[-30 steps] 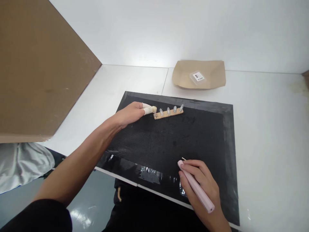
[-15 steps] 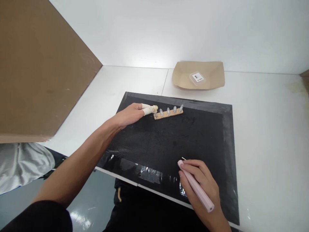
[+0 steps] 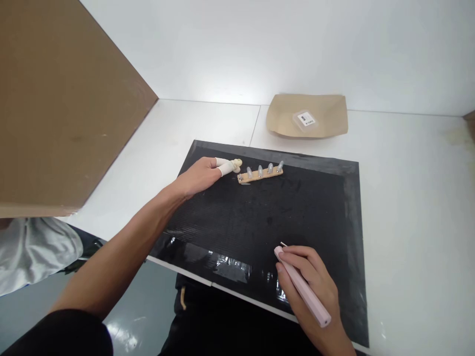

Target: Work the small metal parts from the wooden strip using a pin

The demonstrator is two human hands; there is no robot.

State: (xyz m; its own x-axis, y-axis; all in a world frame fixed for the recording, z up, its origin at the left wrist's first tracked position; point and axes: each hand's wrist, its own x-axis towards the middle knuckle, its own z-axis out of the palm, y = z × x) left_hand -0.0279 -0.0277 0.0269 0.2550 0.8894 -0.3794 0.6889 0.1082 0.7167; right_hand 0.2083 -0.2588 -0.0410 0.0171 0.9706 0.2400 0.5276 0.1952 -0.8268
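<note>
The left hand (image 3: 200,175) reaches over the black mat (image 3: 297,212), two of its fingers wearing white finger cots (image 3: 227,168) and drawn together just beside the left end of a narrow wooden strip (image 3: 255,177); whether they grasp anything cannot be told. The strip lies near the mat's far edge, carrying four grey false nails (image 3: 260,171) standing in a row, with a small metal peg (image 3: 240,177) at its left end. A small grey sliver (image 3: 245,184) lies along the near side of that end. Close to the mat's near edge, the right hand (image 3: 323,284) has its fingers wrapped around a pink pen-shaped tool (image 3: 303,288); a thin pale stick (image 3: 283,244) pokes out past the fingertips. Beyond the mat, a brown paper tray (image 3: 330,116) on the white worktop (image 3: 408,207) holds a clear labelled case (image 3: 305,120).
</note>
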